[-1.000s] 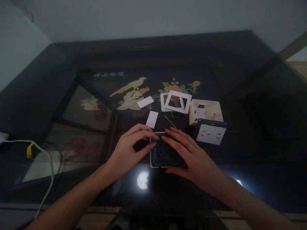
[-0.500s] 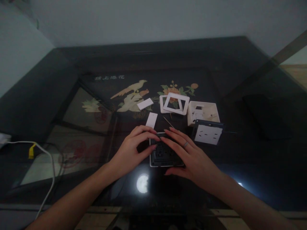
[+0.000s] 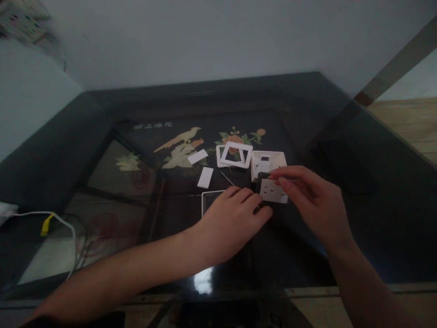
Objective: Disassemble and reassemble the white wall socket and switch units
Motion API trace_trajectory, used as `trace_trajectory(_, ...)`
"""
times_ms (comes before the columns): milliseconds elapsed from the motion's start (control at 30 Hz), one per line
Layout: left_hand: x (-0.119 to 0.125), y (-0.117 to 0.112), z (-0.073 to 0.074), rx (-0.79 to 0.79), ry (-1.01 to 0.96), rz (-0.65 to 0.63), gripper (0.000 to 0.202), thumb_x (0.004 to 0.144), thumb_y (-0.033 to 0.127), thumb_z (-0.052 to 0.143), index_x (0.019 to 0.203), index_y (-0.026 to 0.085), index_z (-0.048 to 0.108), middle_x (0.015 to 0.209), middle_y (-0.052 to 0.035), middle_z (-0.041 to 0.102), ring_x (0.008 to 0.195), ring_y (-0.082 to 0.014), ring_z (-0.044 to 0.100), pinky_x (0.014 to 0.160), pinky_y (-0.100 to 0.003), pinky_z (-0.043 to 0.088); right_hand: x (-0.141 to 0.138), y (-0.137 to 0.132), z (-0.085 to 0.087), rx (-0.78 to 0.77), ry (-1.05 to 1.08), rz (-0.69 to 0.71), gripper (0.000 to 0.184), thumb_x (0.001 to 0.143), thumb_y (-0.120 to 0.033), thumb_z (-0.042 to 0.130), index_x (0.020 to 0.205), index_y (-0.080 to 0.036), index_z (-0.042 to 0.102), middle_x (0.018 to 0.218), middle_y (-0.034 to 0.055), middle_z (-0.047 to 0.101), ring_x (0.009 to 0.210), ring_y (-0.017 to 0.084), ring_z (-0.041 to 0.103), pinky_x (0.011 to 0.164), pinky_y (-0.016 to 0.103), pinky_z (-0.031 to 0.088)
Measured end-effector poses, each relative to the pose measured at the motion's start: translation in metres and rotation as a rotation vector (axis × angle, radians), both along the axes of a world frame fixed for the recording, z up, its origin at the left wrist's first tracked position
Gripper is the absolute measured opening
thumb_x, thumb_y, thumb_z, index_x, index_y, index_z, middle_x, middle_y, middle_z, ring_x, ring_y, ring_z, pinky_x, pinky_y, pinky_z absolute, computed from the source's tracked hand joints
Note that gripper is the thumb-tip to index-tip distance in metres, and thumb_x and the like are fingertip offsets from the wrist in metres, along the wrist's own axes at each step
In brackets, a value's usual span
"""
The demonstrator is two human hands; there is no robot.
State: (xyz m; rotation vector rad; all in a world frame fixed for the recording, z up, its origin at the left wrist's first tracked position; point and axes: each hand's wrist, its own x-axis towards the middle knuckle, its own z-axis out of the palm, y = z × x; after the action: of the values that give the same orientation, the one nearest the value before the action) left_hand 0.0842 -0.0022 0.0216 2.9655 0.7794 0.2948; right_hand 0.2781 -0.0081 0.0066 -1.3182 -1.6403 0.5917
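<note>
My left hand (image 3: 235,216) lies palm down over a dark switch module, of which only the white rim (image 3: 205,199) shows at the hand's left. Its fingers are stretched out and their tips reach the lower left corner of a white socket faceplate (image 3: 273,191). My right hand (image 3: 314,200) comes in from the right and pinches that faceplate by its top and right edge, fingers curled over it. The faceplate sits just in front of a white mounting box (image 3: 268,160).
Two white square frames (image 3: 235,155) are stacked left of the box. Two small white rectangular covers (image 3: 197,156) (image 3: 205,177) and a thin metal pin (image 3: 227,178) lie nearby on the dark glass table (image 3: 136,136). A white cable with a yellow tag (image 3: 46,223) runs at the left.
My right hand left the dark module and moved right onto the white socket faceplate. My left hand slid right and now covers the module. The view tilted up and shifted.
</note>
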Motion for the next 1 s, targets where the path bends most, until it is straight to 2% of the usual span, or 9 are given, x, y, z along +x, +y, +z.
trace_trajectory(133,0.034,-0.003,-0.014,0.059,0.170,0.095,0.010,0.088,0.010,0.058,0.093,0.013,0.065,0.088,-0.0088,0.069,0.086,-0.0265,0.066,0.076,-0.041,0.053,0.004,0.002,0.001,-0.011,0.052,-0.042,0.012,0.091,-0.026,0.058,0.097,-0.023,0.069,0.094,0.0021,0.072,0.087,0.017,0.069,0.074,0.030,0.057)
trace_trajectory(267,0.042,-0.003,-0.026,0.093,0.171,0.135,0.009,0.089,0.011,0.058,0.089,0.012,0.067,0.084,-0.0094,0.069,0.082,-0.0257,0.068,0.078,-0.040,0.056,0.004,0.000,0.005,0.003,0.049,-0.040,0.012,0.091,-0.027,0.058,0.096,-0.023,0.069,0.094,0.0030,0.072,0.086,0.018,0.069,0.074,0.032,0.058)
trace_trajectory(400,0.030,-0.003,-0.011,0.120,0.061,0.093,0.010,0.091,0.011,0.056,0.093,0.014,0.065,0.088,-0.0076,0.067,0.085,-0.0239,0.069,0.090,-0.043,0.055,0.006,-0.003,0.010,0.018,0.065,-0.084,0.012,0.091,-0.027,0.059,0.094,-0.024,0.069,0.093,0.0023,0.072,0.082,0.016,0.069,0.070,0.030,0.057)
trace_trajectory(533,-0.007,0.001,0.021,0.102,-0.250,0.079,0.019,0.097,0.015,0.046,0.110,0.017,0.060,0.105,-0.0086,0.067,0.092,-0.0226,0.068,0.087,-0.041,0.057,0.005,-0.005,0.010,0.029,0.115,-0.171,0.010,0.091,-0.029,0.061,0.093,-0.024,0.069,0.089,0.0002,0.072,0.078,0.014,0.069,0.070,0.027,0.057)
trace_trajectory(633,-0.045,0.011,0.034,-0.072,-0.726,0.232,0.020,0.095,0.022,0.055,0.115,0.025,0.056,0.108,-0.0039,0.066,0.101,-0.0203,0.065,0.088,-0.036,0.057,-0.004,-0.006,0.003,0.004,0.088,-0.065,0.011,0.092,-0.029,0.057,0.095,-0.024,0.067,0.092,0.0014,0.071,0.084,0.016,0.069,0.075,0.031,0.058)
trace_trajectory(700,-0.068,0.019,0.031,-0.259,-1.122,0.343,0.016,0.096,0.027,0.055,0.112,0.028,0.057,0.104,-0.0021,0.068,0.090,-0.0170,0.068,0.082,-0.033,0.060,-0.014,-0.007,-0.006,-0.012,-0.012,0.100,0.015,0.093,-0.028,0.056,0.103,-0.024,0.065,0.104,0.0042,0.070,0.096,0.019,0.068,0.082,0.036,0.058)
trace_trajectory(800,-0.093,0.028,0.015,-0.548,-1.442,0.438,0.020,0.093,0.034,0.061,0.112,0.030,0.056,0.091,0.0009,0.070,0.079,-0.0161,0.072,0.064,-0.027,0.063,-0.033,-0.010,-0.023,-0.038,-0.205,0.323,0.037,0.087,-0.032,0.064,0.123,-0.024,0.057,0.135,0.0104,0.056,0.125,0.027,0.054,0.101,0.051,0.049)
trace_trajectory(933,-0.105,0.027,-0.006,-0.700,-1.512,0.554,0.022,0.093,0.033,0.060,0.114,0.032,0.054,0.091,0.0023,0.068,0.075,-0.0151,0.073,0.066,-0.029,0.065,-0.050,-0.011,-0.040,-0.104,-0.341,0.450,0.067,0.077,-0.041,0.074,0.136,-0.025,0.046,0.156,0.0137,0.031,0.145,0.034,0.027,0.111,0.061,0.035)
trace_trajectory(1000,-0.105,0.024,-0.011,-0.766,-1.502,0.545,0.021,0.093,0.033,0.059,0.113,0.029,0.056,0.092,0.0011,0.068,0.075,-0.0149,0.073,0.067,-0.030,0.065,-0.053,-0.011,-0.044,-0.123,-0.348,0.466,0.071,0.077,-0.041,0.074,0.138,-0.025,0.043,0.157,0.0144,0.029,0.145,0.033,0.026,0.112,0.060,0.034)
